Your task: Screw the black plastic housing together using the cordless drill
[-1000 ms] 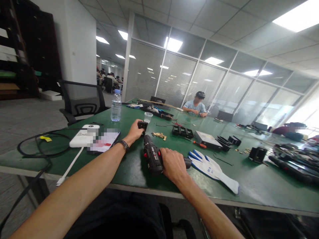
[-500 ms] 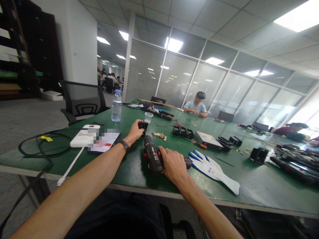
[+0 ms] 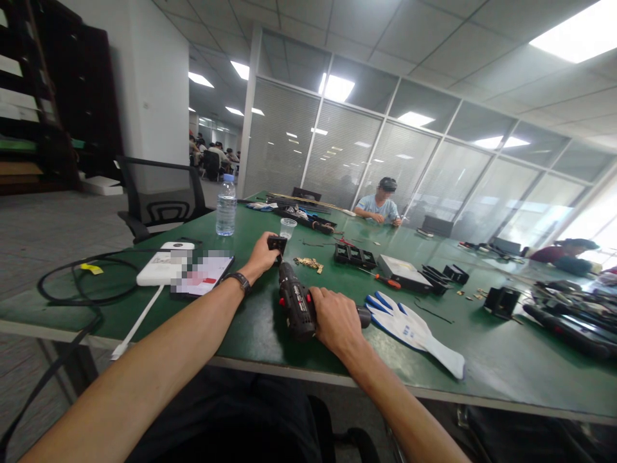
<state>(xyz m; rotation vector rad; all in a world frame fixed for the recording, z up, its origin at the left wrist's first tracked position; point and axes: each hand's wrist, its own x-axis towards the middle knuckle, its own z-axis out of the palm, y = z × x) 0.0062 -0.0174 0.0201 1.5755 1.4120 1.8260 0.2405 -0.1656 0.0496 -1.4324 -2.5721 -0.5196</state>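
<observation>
Head view: green worktop (image 3: 270, 334), long, running from 6 o'clock out to 1 o'clock, glass partition walls behind it, tiled ceiling with panel lights.

Right hand (image 3: 337, 319) lies over the grip of a black-and-red cordless drill (image 3: 295, 301) resting on its side on the worktop, fingers wrapped shut around the handle. Drill nose points to 12 o'clock at a small black part (image 3: 277, 245). Left hand (image 3: 261, 255) has its fingers closed on that part, pinning it to the worktop; watch on that wrist.

At 3 o'clock of the drill: white-and-blue glove (image 3: 414, 329), flat, just beside the right hand. At 9 o'clock: phone (image 3: 201, 274) and white power bank (image 3: 161, 267) with black cable loop (image 3: 72, 283). At 12 o'clock: clear plastic cup (image 3: 288, 227), water bottle (image 3: 225, 206), small pile of brass bits (image 3: 308, 262). Further right: black trays, red-handled screwdriver (image 3: 385, 280).

Another person (image 3: 380, 204) sits at the far end. Empty mesh chair (image 3: 159, 196) at 10 o'clock.
</observation>
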